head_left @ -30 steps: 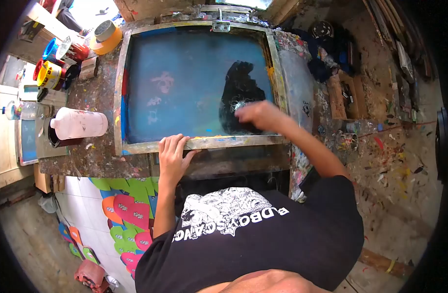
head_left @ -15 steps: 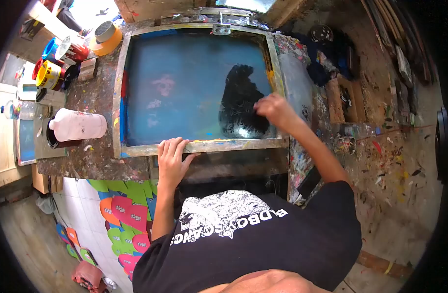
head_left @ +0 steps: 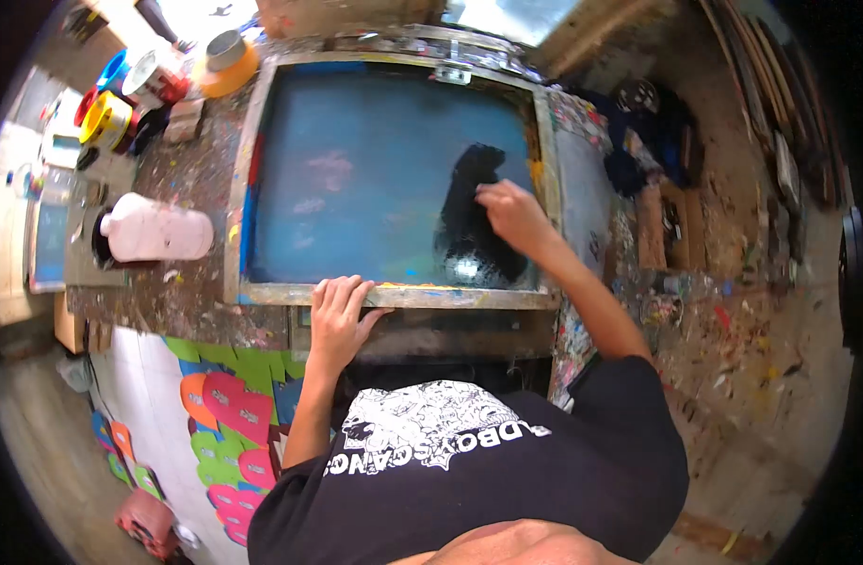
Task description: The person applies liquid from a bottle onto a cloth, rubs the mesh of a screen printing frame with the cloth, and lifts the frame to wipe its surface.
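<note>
A wooden-framed printing screen [head_left: 356, 179] lies on the work table, its blue mesh carrying a wet-looking black patch [head_left: 469, 231] on the right and faint pale marks on the left. With fingers over the front rail and thumb along its near side, my left hand [head_left: 337, 315] grips the frame. My right hand [head_left: 516, 217] is closed over the black patch, fingertips at the mesh. Whatever sits in those fingers is too small and dark to make out. A metal hinge clamp [head_left: 453, 74] holds the frame's far rail.
Left of the screen lies a pale pink bottle [head_left: 163, 229]. Behind it stand paint tubs, including a yellow tub [head_left: 106, 121], and an orange tape roll [head_left: 226, 66]. Colourful printed cutouts [head_left: 229, 410] cover the lower left. An open cardboard box [head_left: 671, 226] sits at right.
My right hand has moved from the patch's right edge left across its middle. The patch's outline has changed. My left hand stays on the front rail; the whole view has shifted slightly.
</note>
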Action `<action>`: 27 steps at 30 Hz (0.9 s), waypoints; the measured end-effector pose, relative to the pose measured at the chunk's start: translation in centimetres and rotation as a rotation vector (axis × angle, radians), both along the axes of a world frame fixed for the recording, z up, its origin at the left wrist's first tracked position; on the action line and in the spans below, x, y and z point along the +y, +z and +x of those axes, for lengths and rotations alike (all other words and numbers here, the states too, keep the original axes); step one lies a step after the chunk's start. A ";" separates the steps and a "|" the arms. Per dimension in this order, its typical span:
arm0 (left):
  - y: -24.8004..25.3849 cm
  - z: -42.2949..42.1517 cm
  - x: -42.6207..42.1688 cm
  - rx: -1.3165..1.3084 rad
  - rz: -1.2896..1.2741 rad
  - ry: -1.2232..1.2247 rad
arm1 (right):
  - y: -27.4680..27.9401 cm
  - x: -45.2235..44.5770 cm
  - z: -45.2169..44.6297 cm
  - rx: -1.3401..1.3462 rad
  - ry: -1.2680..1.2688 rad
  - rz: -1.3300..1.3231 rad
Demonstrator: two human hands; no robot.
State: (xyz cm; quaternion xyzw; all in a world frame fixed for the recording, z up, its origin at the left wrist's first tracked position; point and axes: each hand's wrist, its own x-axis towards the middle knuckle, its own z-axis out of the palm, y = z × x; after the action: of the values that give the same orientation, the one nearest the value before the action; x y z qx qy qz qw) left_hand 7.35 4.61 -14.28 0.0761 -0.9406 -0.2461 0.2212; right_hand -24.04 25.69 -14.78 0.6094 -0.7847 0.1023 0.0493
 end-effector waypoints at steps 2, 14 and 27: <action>0.1 0.4 0.0 -0.005 -0.004 0.054 | 2.8 -2.4 4.5 -0.117 0.065 0.019; -1.1 0.9 0.1 0.003 -0.028 0.012 | 17.9 -26.3 2.9 0.104 0.385 -0.760; -1.9 1.4 0.5 -0.063 0.151 -0.037 | 20.6 -50.1 -5.7 0.434 -0.081 -0.382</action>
State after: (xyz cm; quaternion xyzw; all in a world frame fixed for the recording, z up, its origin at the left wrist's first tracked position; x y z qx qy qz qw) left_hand 8.71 5.10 -16.16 0.0829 -0.9271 -0.3180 0.1804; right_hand -29.72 -24.43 5.83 0.5651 -0.7458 0.1137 0.3339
